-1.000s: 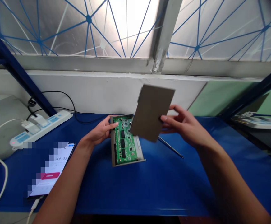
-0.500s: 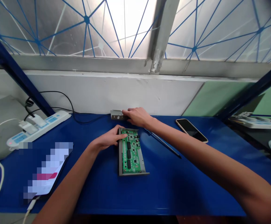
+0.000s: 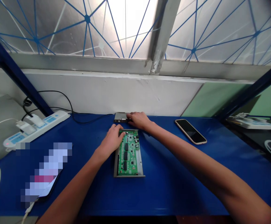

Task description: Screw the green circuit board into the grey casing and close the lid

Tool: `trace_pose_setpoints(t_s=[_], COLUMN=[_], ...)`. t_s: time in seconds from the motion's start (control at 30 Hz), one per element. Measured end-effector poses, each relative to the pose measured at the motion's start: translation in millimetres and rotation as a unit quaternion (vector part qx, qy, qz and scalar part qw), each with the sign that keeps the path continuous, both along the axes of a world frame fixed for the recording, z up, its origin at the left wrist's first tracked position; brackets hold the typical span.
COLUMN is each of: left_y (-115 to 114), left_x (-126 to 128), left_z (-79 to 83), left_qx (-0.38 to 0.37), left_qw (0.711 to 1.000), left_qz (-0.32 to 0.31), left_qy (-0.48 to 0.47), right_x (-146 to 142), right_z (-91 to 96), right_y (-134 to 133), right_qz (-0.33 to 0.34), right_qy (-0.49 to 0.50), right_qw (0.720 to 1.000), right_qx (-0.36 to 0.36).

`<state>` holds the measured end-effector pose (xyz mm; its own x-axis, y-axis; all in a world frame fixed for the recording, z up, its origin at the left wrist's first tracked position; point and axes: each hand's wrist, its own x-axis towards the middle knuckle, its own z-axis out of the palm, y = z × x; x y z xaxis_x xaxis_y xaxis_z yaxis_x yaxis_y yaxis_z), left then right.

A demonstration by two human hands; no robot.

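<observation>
The green circuit board (image 3: 128, 153) sits in a grey metal tray (image 3: 137, 161), lying flat on the blue table (image 3: 177, 186) directly in front of the person. Its long axis runs front to back. The assembly is likely light and stiff, but its components appear fragile: take hold by the tray's side rails. The left hand (image 3: 112, 140) rests its fingertips, slightly spread, on the board's far corner, with no pinch visible. The right hand (image 3: 139, 120) lies over a grey metal cover (image 3: 120, 117), fingers together; whether they grip it cannot be determined. A smartphone (image 3: 190, 131) lies to the right, and a power strip (image 3: 36, 130) lies to the left.
</observation>
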<state>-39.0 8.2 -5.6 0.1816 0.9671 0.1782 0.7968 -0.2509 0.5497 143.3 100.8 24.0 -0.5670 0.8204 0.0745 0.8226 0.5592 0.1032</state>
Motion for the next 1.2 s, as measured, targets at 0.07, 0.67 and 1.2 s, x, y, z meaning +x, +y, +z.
trace_pose_setpoints(t_s=[0.07,0.67,1.2], left_y=[-2,-4,3], left_x=[2,0,-3], left_z=[2.1,14.2,16.2], left_qx=[0.012,-0.031,0.048], left_qw=[0.999,0.984,0.98], left_qz=[0.021,0.059,-0.147], left_qy=[0.022,0.163,-0.128], right_x=[3,49,19], right_z=[-0.1,27.6,74.8], right_y=[-6,-39,-84], right_qz=[-0.023,-0.205,0.015], right_qy=[0.022,0.033,0.596], right_qw=[0.999,0.955,0.801], right_qx=[-0.003,-0.212,-0.056])
